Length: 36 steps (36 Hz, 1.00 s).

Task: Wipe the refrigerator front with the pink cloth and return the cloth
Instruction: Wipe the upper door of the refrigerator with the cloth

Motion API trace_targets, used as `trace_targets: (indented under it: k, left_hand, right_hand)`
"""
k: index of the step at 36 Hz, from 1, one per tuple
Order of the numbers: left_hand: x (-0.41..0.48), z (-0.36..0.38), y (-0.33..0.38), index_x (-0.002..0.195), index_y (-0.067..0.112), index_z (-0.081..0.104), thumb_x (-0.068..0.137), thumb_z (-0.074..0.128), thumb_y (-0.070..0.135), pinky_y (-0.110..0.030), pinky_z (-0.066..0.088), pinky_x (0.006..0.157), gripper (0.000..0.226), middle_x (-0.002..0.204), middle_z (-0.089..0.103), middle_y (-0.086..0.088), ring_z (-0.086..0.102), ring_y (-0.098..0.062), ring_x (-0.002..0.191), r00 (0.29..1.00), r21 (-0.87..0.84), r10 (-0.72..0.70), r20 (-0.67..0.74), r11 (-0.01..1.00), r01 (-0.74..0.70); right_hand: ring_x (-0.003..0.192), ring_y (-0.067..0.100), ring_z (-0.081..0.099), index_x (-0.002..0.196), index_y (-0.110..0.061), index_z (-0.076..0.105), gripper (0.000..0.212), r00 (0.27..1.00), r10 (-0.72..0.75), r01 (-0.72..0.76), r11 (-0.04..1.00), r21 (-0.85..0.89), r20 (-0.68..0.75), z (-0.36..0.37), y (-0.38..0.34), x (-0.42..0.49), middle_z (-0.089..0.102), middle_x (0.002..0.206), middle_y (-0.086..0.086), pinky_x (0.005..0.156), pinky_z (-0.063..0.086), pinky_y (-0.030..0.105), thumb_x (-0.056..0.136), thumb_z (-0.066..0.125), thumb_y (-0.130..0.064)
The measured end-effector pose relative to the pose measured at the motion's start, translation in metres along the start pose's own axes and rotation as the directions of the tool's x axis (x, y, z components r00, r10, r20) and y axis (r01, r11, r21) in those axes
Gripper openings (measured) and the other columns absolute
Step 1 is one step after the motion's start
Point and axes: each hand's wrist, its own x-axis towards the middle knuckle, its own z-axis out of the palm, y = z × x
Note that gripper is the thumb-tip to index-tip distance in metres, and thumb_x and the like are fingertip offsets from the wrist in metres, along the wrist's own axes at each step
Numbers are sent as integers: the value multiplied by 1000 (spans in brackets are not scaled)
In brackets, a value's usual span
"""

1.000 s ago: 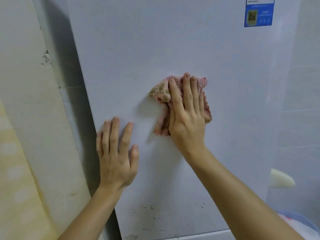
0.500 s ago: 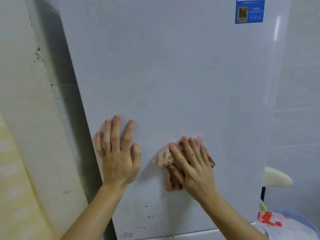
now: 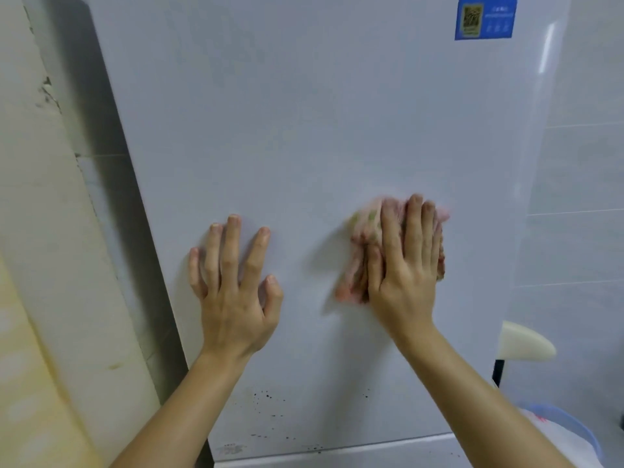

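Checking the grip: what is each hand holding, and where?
Right hand presses the pink cloth flat against the refrigerator front, palm over its right part; left hand holds nothing, resting there.

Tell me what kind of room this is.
Most likely a home kitchen or utility corner. A white refrigerator door with a blue label fills the view, a tiled wall stands to its right, and the rim of a blue plastic basin shows low at the right.
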Motion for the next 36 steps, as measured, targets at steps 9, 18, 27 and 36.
trace_targets:
  k: [9,18,27,36]
  left_hand:
    - [5,4,41,157,17,47,96,54,25,-61,14,127,62,169,29,-16,20,-35,159,995,-24,71,71,997,-70]
    - [6,10,63,156,19,46,96,53,27,-62,14,126,62,169,29,-15,19,-34,159,993,-22,46,110,999,-43]
    - [7,12,68,154,20,43,96,52,26,-61,14,126,59,166,29,-14,21,-36,157,995,9,26,100,1000,-27]
    - [7,10,68,153,20,43,97,51,27,-62,17,125,58,167,29,-14,21,-36,157,992,21,15,129,1000,-18]
  right_hand:
    - [162,27,12,165,-28,23,54,949,-203,217,976,-33,240,-32,71,-95,8,176,6,132,12,45,114,34,-37]
    - [156,47,19,159,-3,35,52,990,137,-136,990,29,-27,-37,94,83,25,165,33,130,13,54,114,35,-29]
    - [158,46,13,167,-18,13,58,968,252,-249,963,103,-10,-43,107,19,14,169,28,128,17,60,114,32,-29]
    - [161,35,-3,168,-22,3,61,958,248,-257,965,48,144,-47,111,-86,-10,175,4,128,7,63,113,24,-39]
